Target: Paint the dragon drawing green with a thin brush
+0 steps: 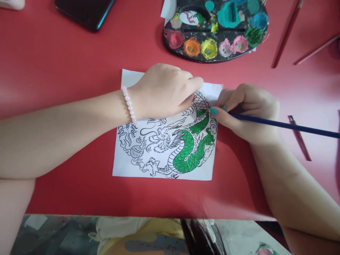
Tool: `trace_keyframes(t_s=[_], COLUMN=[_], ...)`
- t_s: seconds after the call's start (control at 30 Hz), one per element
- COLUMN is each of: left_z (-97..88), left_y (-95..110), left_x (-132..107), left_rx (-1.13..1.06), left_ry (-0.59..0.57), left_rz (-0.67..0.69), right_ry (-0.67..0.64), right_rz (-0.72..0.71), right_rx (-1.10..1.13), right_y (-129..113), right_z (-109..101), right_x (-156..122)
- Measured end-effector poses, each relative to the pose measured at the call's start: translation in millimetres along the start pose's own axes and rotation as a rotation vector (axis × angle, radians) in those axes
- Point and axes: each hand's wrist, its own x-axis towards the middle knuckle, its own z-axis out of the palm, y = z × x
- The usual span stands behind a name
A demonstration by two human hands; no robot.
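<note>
A white sheet of paper (164, 170) with a black-line dragon drawing lies on the red table; part of the dragon's body is painted green. My right hand (244, 106) pinches a paintbrush (281, 123) with a long blue handle, its tip at a green patch near the drawing's upper right. Across the sheet's upper part rests my left hand (164, 88), fingers curled in, a pale pink bead bracelet on the wrist. A small red spot shows by its fingertips; whether the hand holds anything is hidden.
Beyond the sheet lies a black paint palette (196, 58) with several colour wells. A dark phone (85, 12) is at the back left. Pencil-like red sticks (287, 35) lie at the right, with a short dark red one (300, 140) nearer. The table's front edge (148, 215) runs below.
</note>
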Motion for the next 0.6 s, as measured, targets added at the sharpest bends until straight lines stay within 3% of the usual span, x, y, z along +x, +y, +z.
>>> trace_keyframes(t_s=[0.17, 0.6], left_z=[0.1, -2.7], left_y=[-0.3, -0.4], left_x=[-0.5, -0.3], left_rx=[0.010, -0.038], left_ry=[0.018, -0.072], left_rz=[0.002, -0.005], right_ry=[0.016, 0.025], right_rz=[0.010, -0.027], right_rx=[-0.030, -0.063], right_y=[1.7, 2.1], right_z=[1.1, 1.7], right_x=[-1.1, -0.9])
